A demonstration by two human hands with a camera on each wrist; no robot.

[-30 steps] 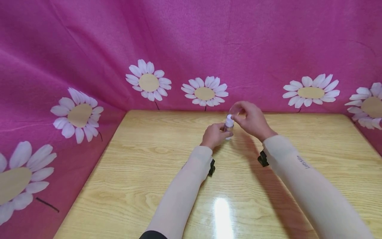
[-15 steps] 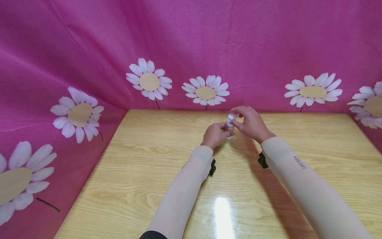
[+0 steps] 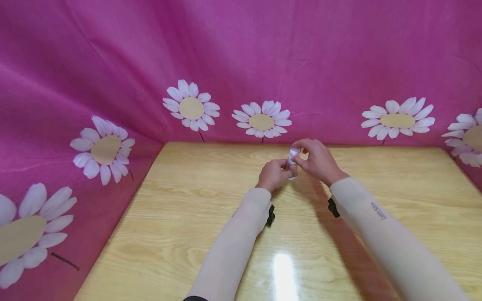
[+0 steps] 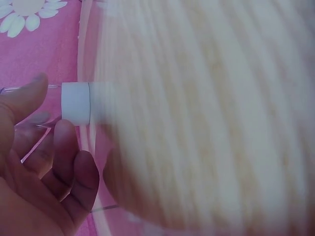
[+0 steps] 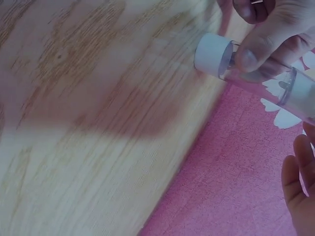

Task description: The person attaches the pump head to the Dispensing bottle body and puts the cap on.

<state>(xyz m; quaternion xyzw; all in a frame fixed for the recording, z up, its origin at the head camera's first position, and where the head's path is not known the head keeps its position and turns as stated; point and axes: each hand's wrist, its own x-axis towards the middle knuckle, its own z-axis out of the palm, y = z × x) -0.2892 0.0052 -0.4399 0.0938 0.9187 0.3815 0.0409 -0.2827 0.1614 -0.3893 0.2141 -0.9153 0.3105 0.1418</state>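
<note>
A small clear bottle point(image 3: 292, 160) with a white base stands upright, close over the far part of the table. My left hand point(image 3: 273, 174) grips its clear body between thumb and fingers. The white base point(image 4: 75, 103) sticks out past the fingers in the left wrist view. My right hand point(image 3: 318, 161) pinches a clear cap point(image 3: 295, 149) that sits around the bottle's white top. In the right wrist view the white top point(image 5: 301, 96) shows through clear plastic, with some right fingers point(image 5: 292, 182) beside it; the rest of the grip is out of frame.
The wooden table point(image 3: 180, 217) reaches back to a pink cloth point(image 3: 320, 62) printed with white flowers, just behind the hands. Light sleeves cover both forearms, and a dark wrist mount point(image 3: 333, 207) hangs under the right one.
My right hand has come down with the clear cap from above the bottle, and the cap now surrounds the white top. The left hand keeps its grip on the bottle. The head view has shifted slightly.
</note>
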